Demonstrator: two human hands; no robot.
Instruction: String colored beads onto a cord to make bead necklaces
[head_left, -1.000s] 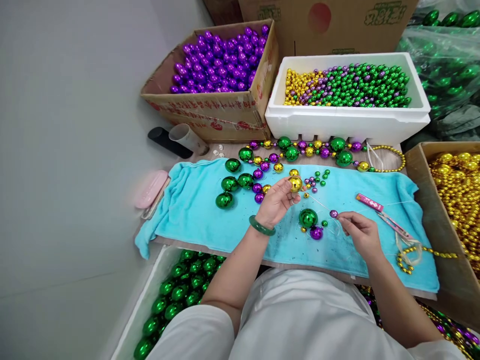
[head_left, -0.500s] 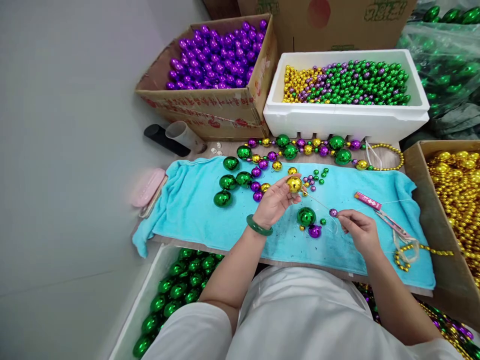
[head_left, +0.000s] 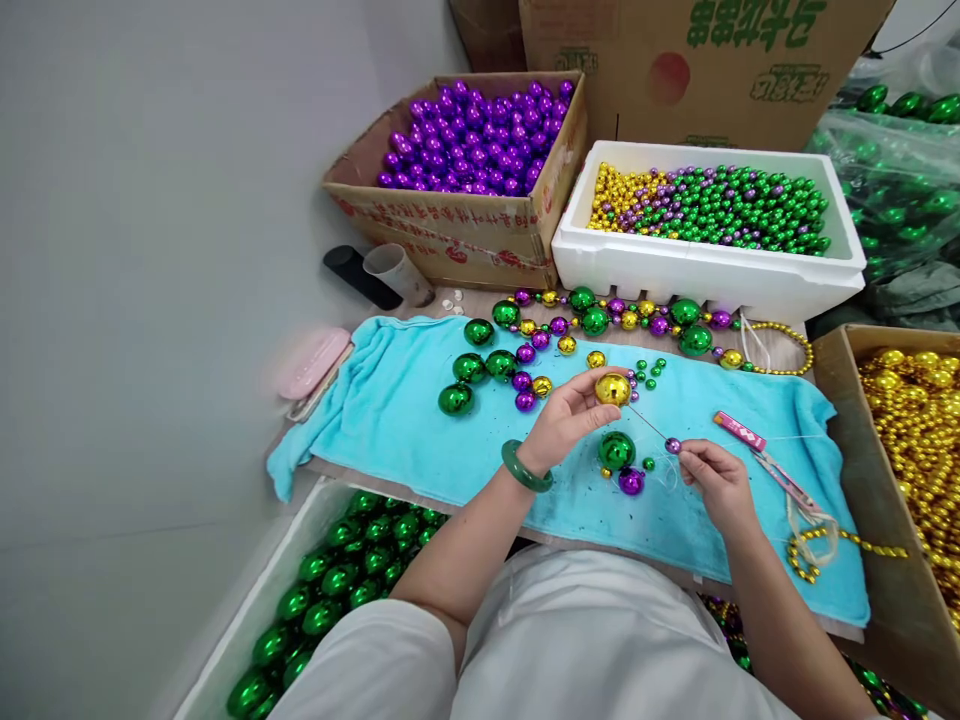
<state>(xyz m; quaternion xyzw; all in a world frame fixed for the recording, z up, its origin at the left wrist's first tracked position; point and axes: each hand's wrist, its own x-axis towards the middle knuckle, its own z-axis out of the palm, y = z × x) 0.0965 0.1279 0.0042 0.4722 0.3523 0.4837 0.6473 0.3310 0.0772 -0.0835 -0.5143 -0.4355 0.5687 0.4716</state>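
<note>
My left hand (head_left: 564,422), with a green bangle on its wrist, pinches a large gold ball (head_left: 613,389) above the turquoise towel (head_left: 390,410). A thin needle or wire runs from the gold ball down to my right hand (head_left: 712,480), whose fingers pinch it just behind a small purple bead (head_left: 673,446). Below the gold ball, a big green ball (head_left: 616,451) and a purple ball (head_left: 631,482) lie on the towel. Loose green, purple and gold balls (head_left: 491,368) lie left of my left hand.
A strung bead garland (head_left: 637,318) lies along the towel's far edge. Behind it stand a cardboard box of purple balls (head_left: 472,150) and a white foam box of mixed beads (head_left: 712,215). Gold beads fill a box (head_left: 911,440) at right; green balls fill a bin (head_left: 330,590) below. Pink-handled scissors (head_left: 765,455) lie right.
The camera tilted, so everything sits lower in view. My left hand lifted the gold ball slightly and moved it right, closer along the wire toward the purple bead. My right hand kept its pinch.
</note>
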